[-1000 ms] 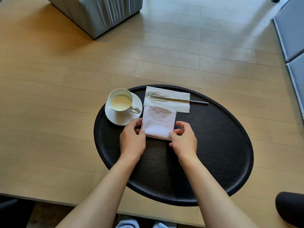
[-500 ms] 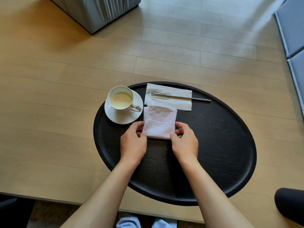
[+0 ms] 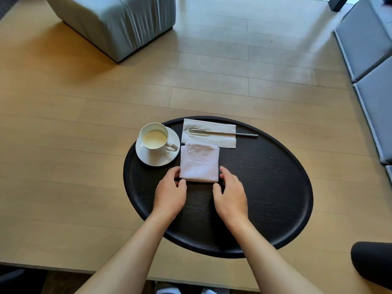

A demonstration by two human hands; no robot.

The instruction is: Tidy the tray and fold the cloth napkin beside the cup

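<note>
A round black tray (image 3: 275, 187) lies on a pale wooden surface. At its far left a white cup (image 3: 153, 137) of pale liquid stands on a white saucer (image 3: 148, 159). Right beside the saucer lies the pinkish cloth napkin (image 3: 199, 162), folded into a small rectangle. My left hand (image 3: 169, 194) pinches its near left corner. My right hand (image 3: 231, 196) hovers at the near right corner with fingers apart, just off the cloth. Behind the cloth, a white paper napkin (image 3: 212, 141) carries a slim metal utensil (image 3: 244, 134) lying across it.
A grey upholstered ottoman (image 3: 118, 22) stands at the far left. Grey cushions (image 3: 371, 49) line the right side. A dark rounded object (image 3: 373, 264) sits at the near right. The wooden surface (image 3: 63, 145) ends in an edge just below my forearms.
The cloth napkin has slid slightly away from me, closer to the paper napkin. My right hand has loosened and its fingers have come off the cloth's corner.
</note>
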